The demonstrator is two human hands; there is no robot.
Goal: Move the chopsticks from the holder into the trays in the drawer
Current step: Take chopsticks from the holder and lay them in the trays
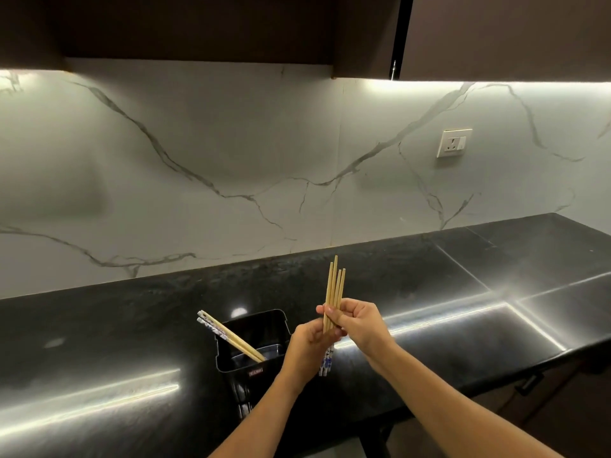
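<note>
A bundle of chopsticks [334, 292] is gripped at lower centre by the left hand [309, 345] and pinched by the right hand [358, 320]; ends should be evened before transfer, two remaining in the holder [251, 342].

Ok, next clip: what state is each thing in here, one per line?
Chopstick bundle: upright, held above the counter, patterned ends down.
Left-hand grip: curled round the bundle's lower part.
Right-hand grip: curled round the bundle's middle.
Holder: upright on the counter, not yet empty.
Remaining chopsticks: in the holder, leaning left, patterned ends up.
Wall socket: nothing plugged in.
</note>
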